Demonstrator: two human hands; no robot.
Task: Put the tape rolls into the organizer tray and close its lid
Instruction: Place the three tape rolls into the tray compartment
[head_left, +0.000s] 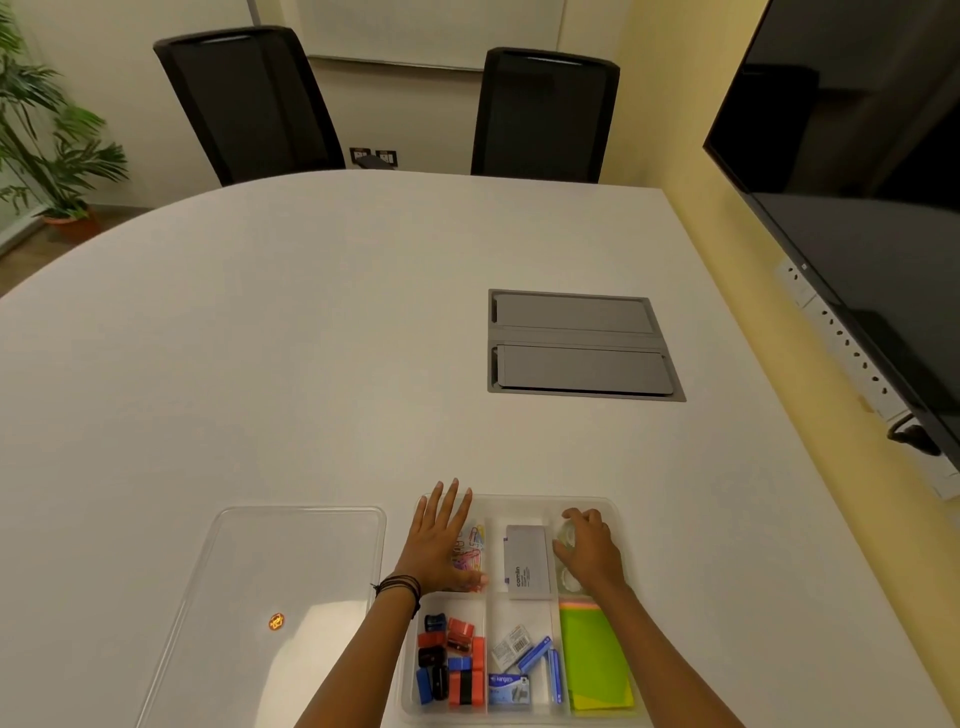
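Note:
A clear organizer tray (519, 500) with several compartments lies on the white table in front of me. My right hand (592, 551) reaches into its far right compartment, fingers curled around a clear tape roll (565, 535). Another clear tape roll (569, 581) lies in the same compartment, partly under my wrist. My left hand (439, 540) rests flat with fingers spread on the tray's far left corner, over coloured paper clips (472, 545). The clear lid (280, 587) lies flat on the table to the left of the tray.
The tray also holds a grey Camlin box (527, 561), sharpeners and erasers (449, 660), staple boxes (519, 665) and green sticky notes (595, 660). A grey cable hatch (579, 345) is set in the table farther back. Two black chairs stand behind; a screen hangs at right.

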